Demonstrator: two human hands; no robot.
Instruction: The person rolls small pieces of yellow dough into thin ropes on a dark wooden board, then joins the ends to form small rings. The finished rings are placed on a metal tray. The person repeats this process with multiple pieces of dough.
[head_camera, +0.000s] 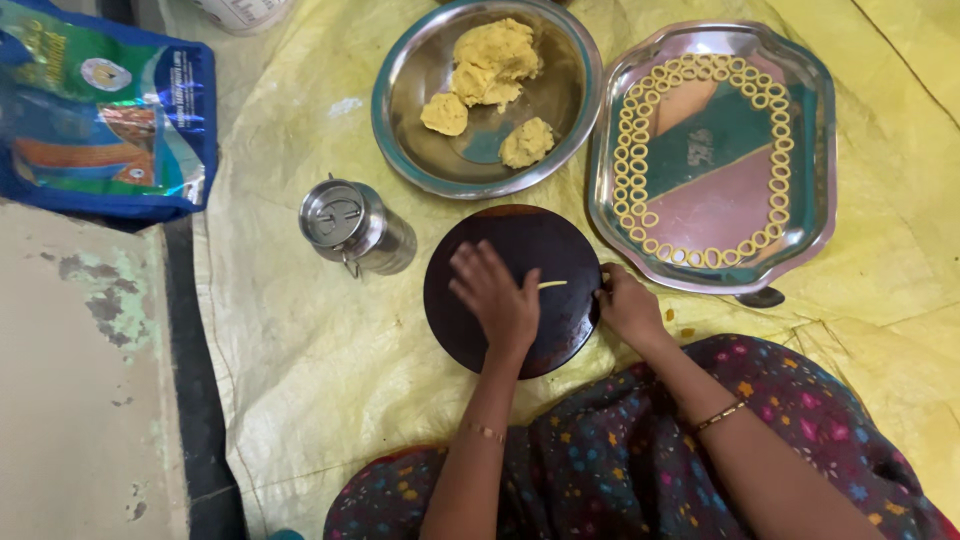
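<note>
Yellow floor sheet (300, 330); dark round board (520, 285). Left hand (492, 295): fingers spread flat, pressing thin dough strand (552, 284), which juts out just right of them. Right hand (628, 303): fingertips bunched at board edge, beyond strand's far end; contact unclear.

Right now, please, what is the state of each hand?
Left hand: open, palm flat on the thin dough strand on the round dark board.
Right hand: fingers curled at the strand's end; grip cannot be told.
</note>
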